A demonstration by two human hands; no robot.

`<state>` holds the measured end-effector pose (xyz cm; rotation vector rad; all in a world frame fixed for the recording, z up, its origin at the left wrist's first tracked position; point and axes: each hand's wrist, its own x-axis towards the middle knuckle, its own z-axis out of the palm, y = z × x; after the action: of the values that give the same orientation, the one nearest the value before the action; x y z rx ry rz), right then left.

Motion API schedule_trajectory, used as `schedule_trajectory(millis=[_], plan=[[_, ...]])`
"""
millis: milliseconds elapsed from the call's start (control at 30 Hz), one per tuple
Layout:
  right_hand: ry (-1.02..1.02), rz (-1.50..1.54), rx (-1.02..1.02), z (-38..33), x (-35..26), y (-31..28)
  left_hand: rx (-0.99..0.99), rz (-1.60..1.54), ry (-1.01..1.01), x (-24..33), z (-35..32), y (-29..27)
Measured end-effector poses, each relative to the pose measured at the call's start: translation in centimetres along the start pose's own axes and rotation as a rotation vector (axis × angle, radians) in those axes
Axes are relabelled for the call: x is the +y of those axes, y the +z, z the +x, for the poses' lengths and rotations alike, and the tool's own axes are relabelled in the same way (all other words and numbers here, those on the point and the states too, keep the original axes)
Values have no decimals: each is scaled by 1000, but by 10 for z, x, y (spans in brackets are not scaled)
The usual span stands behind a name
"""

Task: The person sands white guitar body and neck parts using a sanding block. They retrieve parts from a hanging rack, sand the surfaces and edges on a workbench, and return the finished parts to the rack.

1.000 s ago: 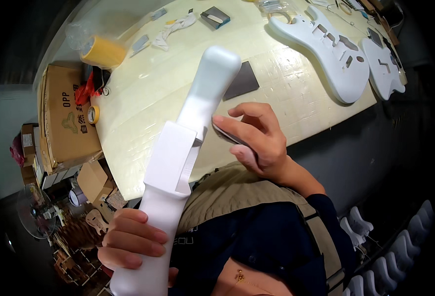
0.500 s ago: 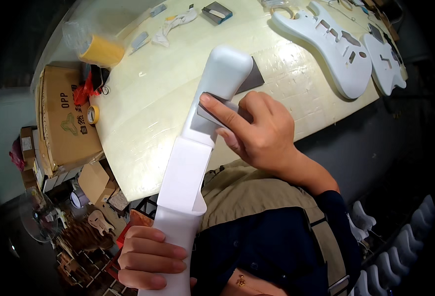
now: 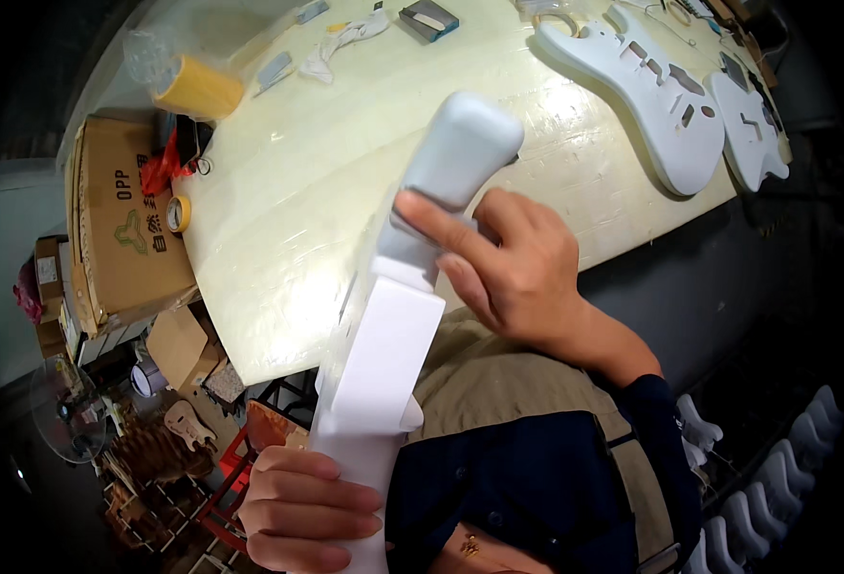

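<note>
A white guitar body, seen edge-on, slants up from the lower edge to above the table. My left hand is closed round its lower end, fingers wrapped over the side. Near the upper rounded end, my right hand presses a thin grey sanding pad against the edge. The index finger lies along the pad, which is mostly hidden beneath the fingers.
A pale table spans the background. Two white guitar bodies, one nearer, lie at its right. A yellow roll, tape roll and cardboard box are left. Several white bodies stand lower right.
The guitar body has shifted right and turned slightly, covering most of a dark sheet on the table. My right hand keeps the pad on its edge; my left hand has moved a little right.
</note>
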<state>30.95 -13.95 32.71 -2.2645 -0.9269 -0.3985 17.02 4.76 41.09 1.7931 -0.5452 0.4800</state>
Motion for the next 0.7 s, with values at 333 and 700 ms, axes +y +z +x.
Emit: schedule_trajectory(millis=[333,700], plan=[[-34,-105,130,5,1,12,45,7,15,1,-3,4],[45,4,-28,0,-16,5,115,37,-18,1,-13,3]])
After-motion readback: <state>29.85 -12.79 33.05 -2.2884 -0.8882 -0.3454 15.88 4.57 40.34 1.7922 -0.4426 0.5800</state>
